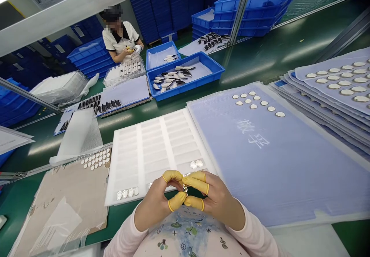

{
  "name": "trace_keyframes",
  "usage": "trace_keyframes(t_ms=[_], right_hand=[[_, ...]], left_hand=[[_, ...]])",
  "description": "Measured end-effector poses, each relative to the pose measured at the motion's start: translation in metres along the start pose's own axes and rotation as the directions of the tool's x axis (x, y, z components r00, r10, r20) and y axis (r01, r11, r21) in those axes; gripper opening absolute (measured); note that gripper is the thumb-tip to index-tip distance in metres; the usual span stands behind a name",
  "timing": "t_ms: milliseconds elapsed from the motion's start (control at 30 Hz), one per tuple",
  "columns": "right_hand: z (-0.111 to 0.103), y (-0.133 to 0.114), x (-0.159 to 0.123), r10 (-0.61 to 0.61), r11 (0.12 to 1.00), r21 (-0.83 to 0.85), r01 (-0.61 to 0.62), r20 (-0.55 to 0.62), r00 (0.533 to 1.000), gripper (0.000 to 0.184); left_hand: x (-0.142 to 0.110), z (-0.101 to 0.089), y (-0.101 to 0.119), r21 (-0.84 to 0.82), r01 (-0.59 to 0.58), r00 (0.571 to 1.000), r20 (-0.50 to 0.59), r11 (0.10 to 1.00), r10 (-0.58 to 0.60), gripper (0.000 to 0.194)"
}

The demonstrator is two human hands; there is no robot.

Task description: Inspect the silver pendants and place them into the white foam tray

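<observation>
My left hand [156, 200] and my right hand [221, 199] meet in front of my body, with yellow finger cots on the fingertips. Between the tips of both hands sits a small shiny metal piece [185, 190], pinched from both sides and mostly covered by the fingers. Just beyond my hands lies a white foam tray [127, 145] with long slots. Shiny round discs [127, 193] fill part of its near row, and another pair of discs [196, 164] rests at its right side. My hands hide some of that near edge.
Right of the tray, a bluish sheet [245, 172] carries several pale discs [253, 106]; stacked sheets [318, 102] with more discs stand farther right. A brown board [72, 187] lies left. Blue bins [185, 89] sit across the bench, where a co-worker [121, 41] handles something small.
</observation>
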State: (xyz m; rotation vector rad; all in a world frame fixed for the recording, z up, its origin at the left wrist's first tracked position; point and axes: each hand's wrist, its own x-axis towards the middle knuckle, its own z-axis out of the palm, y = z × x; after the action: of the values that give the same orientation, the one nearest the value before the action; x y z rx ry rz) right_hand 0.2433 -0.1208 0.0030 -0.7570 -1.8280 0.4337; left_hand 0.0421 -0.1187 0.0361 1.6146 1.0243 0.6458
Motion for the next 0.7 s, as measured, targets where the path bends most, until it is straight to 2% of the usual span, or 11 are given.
trace_keyframes(t_ms=[133,267,433,567,700], right_hand=[[0.003,0.003,-0.003,-0.055,0.995,-0.081,0.057,0.026,0.998,0.029],[0.003,0.004,-0.003,-0.043,0.996,-0.079,0.049,0.078,0.996,0.024],[0.002,0.003,-0.001,-0.003,1.000,-0.029,0.005,0.072,0.997,0.032],[-0.001,0.001,-0.006,0.124,0.977,0.163,-0.140,0.104,0.987,0.034],[-0.001,0.000,-0.014,0.283,0.832,0.469,-0.296,0.098,0.954,0.034]], left_hand=[[0.001,0.000,-0.002,-0.053,0.043,0.999,-0.021,0.998,-0.044,0.029],[0.000,0.000,-0.004,-0.119,0.055,0.998,-0.005,0.991,-0.056,0.029],[0.000,0.003,-0.005,-0.182,0.025,0.999,-0.020,0.983,-0.029,0.027],[0.003,0.003,-0.004,-0.339,-0.020,1.000,-0.014,0.941,0.017,0.022],[0.006,0.005,-0.004,-0.623,-0.010,0.997,0.052,0.782,0.055,0.029]])
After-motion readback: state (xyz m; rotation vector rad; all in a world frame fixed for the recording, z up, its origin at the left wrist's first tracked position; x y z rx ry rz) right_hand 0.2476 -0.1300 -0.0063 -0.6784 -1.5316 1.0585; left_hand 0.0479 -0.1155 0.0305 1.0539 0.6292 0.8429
